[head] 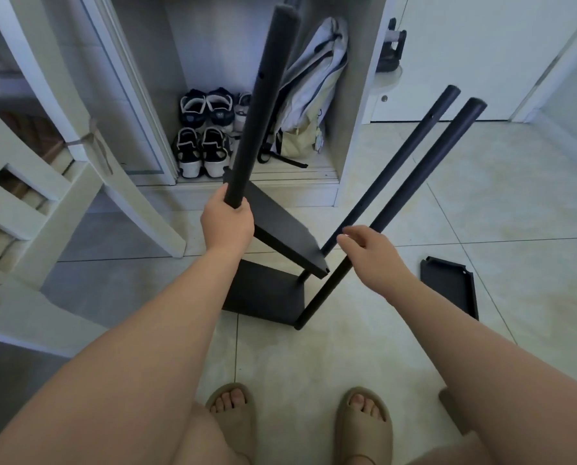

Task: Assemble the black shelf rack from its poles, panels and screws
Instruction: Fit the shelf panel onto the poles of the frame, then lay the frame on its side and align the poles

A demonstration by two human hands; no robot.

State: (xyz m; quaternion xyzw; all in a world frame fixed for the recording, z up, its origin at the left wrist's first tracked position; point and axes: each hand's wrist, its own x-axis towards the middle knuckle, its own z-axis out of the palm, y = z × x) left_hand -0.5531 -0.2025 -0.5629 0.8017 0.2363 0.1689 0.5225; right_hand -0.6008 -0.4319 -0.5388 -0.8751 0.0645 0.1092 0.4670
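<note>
Shelf rack (282, 241), black and part-built, seen from above at centre, leaning on the tiled floor (502, 209) ahead of the person's two sandalled feet (232, 408). At far left, a white chair (42, 196). To its right is an open white cabinet (351, 135) holding pairs of shoes (204, 129) and a pale backpack (309, 95).

Left of centre, the left hand (227, 226) is closed round the left pole (261, 92), fingers wrapped about its lower visible end. This pole rises from the hand towards the top of the frame, tilted slightly to the right, with a small hole showing on its side. Just right of the hand, the upper panel (273, 213) slopes down to the right, its upper-left corner just beside the held pole. Below it, the lower panel (263, 292) lies nearly flat on the floor.

Right of the panels, two further poles run up and to the right, side by side. These are the far pole (398, 159) and the near pole (413, 186), whose foot meets the floor by the lower panel's near right corner. The right hand (376, 258) lies over the near pole about midway along it, fingers loose and nearly straight, pointing left. The pole passes behind the palm.

At right, well apart from the rack, a loose panel (448, 288) lies on the floor, rim upward. A white door (465, 62) fills the background at upper right
</note>
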